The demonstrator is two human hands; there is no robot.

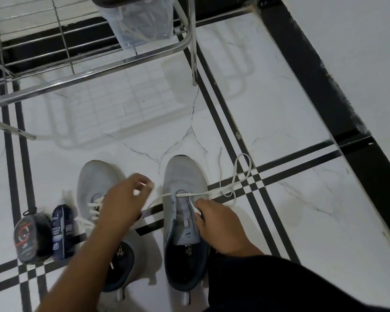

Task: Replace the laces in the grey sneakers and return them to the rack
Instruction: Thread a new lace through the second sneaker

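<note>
grey mesh left sneaker looks laced; its mate, the right sneaker, has white flat lace through only the lowest eyelets. left hand pinches one end, right hand pinches the eyelet edge. both sit on the floor, chrome wire rack waiting.

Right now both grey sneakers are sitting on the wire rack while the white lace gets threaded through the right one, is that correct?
Not quite. The head view shows both grey sneakers, left and right, on the tiled floor in front of the wire rack, not on it. The white lace does run across the right sneaker's lowest eyelets.
</note>
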